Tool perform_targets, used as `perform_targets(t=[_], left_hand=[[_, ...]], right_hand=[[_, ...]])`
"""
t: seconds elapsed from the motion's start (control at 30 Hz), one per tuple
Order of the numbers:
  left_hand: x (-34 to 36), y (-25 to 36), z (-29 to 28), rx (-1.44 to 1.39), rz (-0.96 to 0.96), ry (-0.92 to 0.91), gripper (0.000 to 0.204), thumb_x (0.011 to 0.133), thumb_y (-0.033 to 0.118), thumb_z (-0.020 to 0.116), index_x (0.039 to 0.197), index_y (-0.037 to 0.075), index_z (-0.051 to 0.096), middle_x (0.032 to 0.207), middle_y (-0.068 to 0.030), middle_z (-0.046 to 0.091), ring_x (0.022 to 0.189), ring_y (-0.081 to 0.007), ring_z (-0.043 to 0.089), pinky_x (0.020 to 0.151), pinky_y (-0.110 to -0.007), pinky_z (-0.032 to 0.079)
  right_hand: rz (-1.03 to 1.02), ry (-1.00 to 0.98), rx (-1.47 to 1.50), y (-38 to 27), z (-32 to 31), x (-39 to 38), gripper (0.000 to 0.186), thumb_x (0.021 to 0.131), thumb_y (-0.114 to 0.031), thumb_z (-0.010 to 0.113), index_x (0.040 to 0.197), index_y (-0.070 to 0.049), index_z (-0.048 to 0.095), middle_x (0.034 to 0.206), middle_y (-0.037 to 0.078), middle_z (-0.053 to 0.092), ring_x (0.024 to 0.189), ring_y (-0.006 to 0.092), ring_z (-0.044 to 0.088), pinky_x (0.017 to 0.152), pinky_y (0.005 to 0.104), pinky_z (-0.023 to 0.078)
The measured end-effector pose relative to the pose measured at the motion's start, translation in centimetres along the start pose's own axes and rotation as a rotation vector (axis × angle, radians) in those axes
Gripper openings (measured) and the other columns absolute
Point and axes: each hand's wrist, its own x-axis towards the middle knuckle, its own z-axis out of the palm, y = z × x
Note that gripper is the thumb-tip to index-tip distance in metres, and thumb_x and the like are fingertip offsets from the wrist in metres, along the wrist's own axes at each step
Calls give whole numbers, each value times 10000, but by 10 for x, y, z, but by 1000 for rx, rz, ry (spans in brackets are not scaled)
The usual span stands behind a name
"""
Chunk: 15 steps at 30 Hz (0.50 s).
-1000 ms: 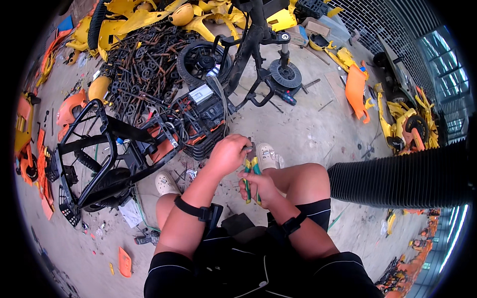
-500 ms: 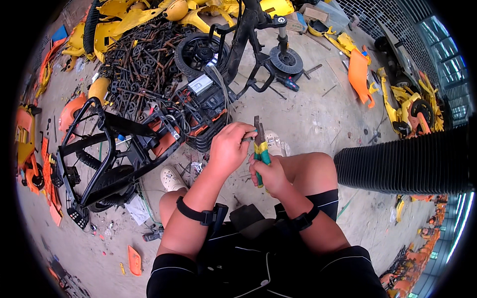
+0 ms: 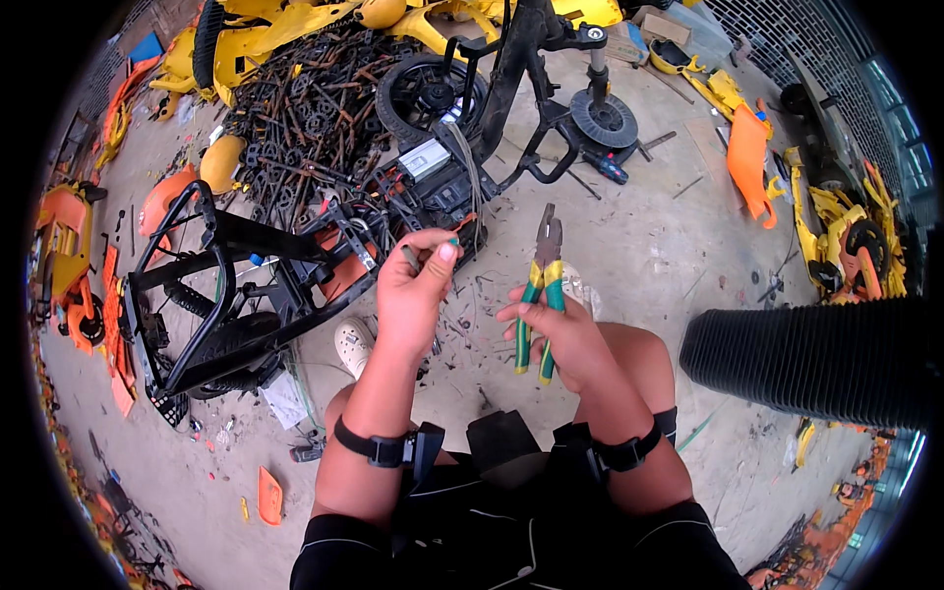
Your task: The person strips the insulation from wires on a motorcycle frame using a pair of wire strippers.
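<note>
My right hand (image 3: pixel 565 329) holds combination pliers (image 3: pixel 536 295) by their green and yellow handles, which are spread a little. The dark metal jaws point away from me with nothing seen between them. To the left, my left hand (image 3: pixel 415 295) is closed in a pinch. A small grey piece (image 3: pixel 410 258) shows by its curled fingers, and a teal bit (image 3: pixel 453 241) sticks out at the thumb tip; whether they are one thing I cannot tell. Just beyond this hand lies a black scooter frame (image 3: pixel 511 79) with a silver box (image 3: pixel 424 159) and bundled grey cables (image 3: pixel 467 167).
A black tubular frame (image 3: pixel 226 265) with a wheel stands at the left. Behind it is a heap of rusty metal parts (image 3: pixel 315 128). Right of me lies a large ribbed black tube (image 3: pixel 806 359). A cordless drill (image 3: pixel 608 167) and an orange panel (image 3: pixel 747 162) rest on the concrete floor.
My hands have drawn apart: the left moved left with the small piece, away from the pliers. The pliers moved right and their handles spread. The whole view has shifted slightly.
</note>
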Motion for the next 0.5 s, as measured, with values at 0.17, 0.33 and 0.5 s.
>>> perform_targets(t=[0.17, 0.33, 0.5], left_hand=[[-17, 5, 0, 25, 30, -51, 183, 931, 118, 732, 1087, 40, 677, 880, 17, 650, 666, -37, 480, 581, -202, 381], [-23, 5, 8, 187, 77, -27, 183, 904, 53, 750, 1071, 20, 684, 809, 39, 615, 674, -31, 472, 602, -200, 383], [-24, -2, 16, 317, 80, -31, 163, 892, 49, 765, 1032, 5, 694, 898, -2, 669, 739, -48, 533, 662, -210, 447]], right_hand=[[61, -141, 172, 17, 5, -9, 402, 948, -78, 560, 1333, 25, 515, 1245, 135, 630, 1093, 220, 626, 847, 365, 573], [32, -264, 56, 25, 8, -8, 453, 930, -28, 563, 1375, 28, 502, 1259, 110, 615, 1087, 190, 614, 909, 366, 550], [-13, -246, -72, 28, 8, -6, 403, 929, -39, 585, 1325, 23, 542, 1145, 75, 637, 1028, 160, 615, 867, 315, 512]])
